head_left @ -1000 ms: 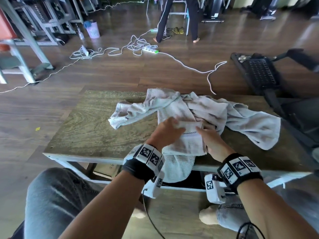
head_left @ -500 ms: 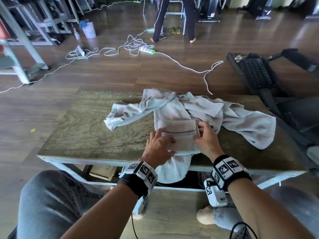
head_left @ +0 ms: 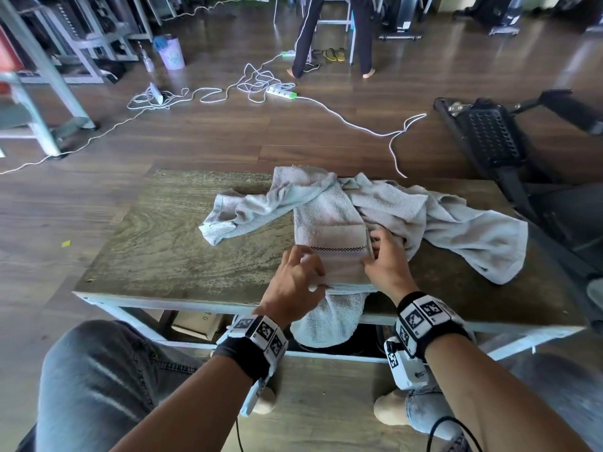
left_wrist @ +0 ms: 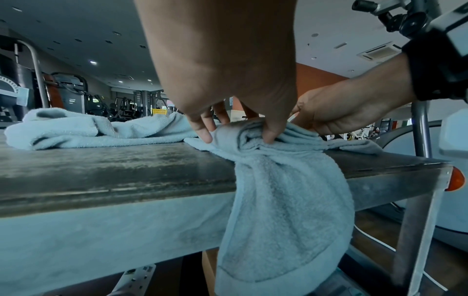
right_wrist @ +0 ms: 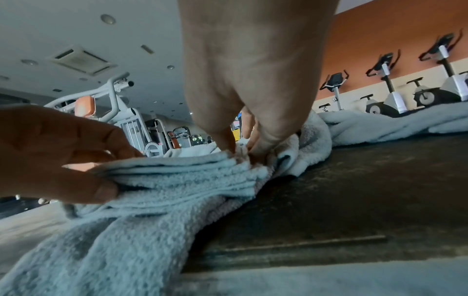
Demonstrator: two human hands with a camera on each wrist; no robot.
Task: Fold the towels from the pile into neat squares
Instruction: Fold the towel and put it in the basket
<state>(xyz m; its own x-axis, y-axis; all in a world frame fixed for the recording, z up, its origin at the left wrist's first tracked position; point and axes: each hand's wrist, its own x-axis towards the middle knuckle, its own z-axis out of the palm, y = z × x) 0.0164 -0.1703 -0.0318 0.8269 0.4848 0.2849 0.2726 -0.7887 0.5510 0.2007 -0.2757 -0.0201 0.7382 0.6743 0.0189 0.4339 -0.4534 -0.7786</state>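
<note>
A grey towel [head_left: 331, 238] with a dark checked band lies folded in layers near the front of the wooden table [head_left: 163, 249]. Its lower end [left_wrist: 286, 210] hangs over the front edge. My left hand [head_left: 298, 278] pinches the left side of the folded layers [right_wrist: 182, 172], thumb [left_wrist: 271, 136] on the near side. My right hand [head_left: 385, 256] pinches the right edge of the fold, fingertips [right_wrist: 228, 147] dug into the layers. Two more crumpled grey towels [head_left: 248, 210] [head_left: 456, 230] lie behind and to either side.
White cables and a power strip [head_left: 280, 91] trail over the wooden floor beyond the table. Black gym equipment [head_left: 489, 135] stands at the right. A person's legs [head_left: 332, 34] are far behind. A cardboard box [head_left: 195, 324] sits under the table.
The folded end with the checked band has been laid flat, further onto the table. Both hands have slid from on top of it out to its left and right edges.
</note>
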